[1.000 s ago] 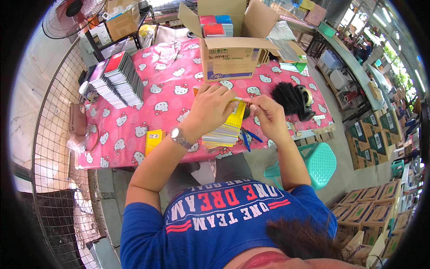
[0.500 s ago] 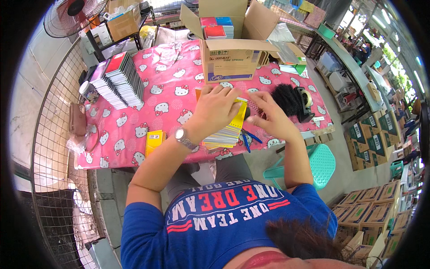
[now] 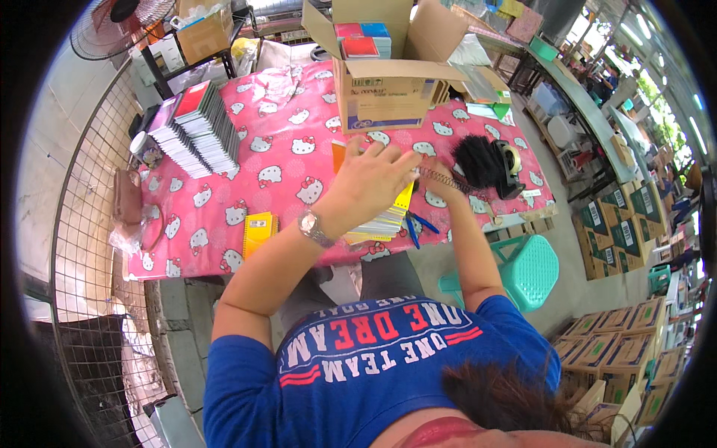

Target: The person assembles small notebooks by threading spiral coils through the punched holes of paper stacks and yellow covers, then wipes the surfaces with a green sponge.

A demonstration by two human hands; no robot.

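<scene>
My left hand (image 3: 373,175) is curled over the top of a stack of yellow-covered notebooks (image 3: 373,228), gripping the upper notebook near its edge. Its fingers reach the near end of a dark spiral binding coil (image 3: 448,179). Behind that coil is my right hand (image 3: 435,183), fingers bent around it and partly hidden. Blue-handled pliers (image 3: 418,225) rest on the table just right of the stack. A tangled heap of black coils (image 3: 478,163) sits beyond my right hand, beside a black tape dispenser (image 3: 510,172).
A pink patterned cloth (image 3: 284,160) covers the table. An open cardboard box (image 3: 388,97) with notebooks stands at the back. Tall notebook stacks (image 3: 198,134) are at left, and yellow spiral notebooks (image 3: 260,233) near the front edge. A green stool (image 3: 526,272) stands to the right.
My right hand has moved from open fingers beside the stack to the coil, which now stretches rightward from my left fingers. My left hand has shifted slightly right.
</scene>
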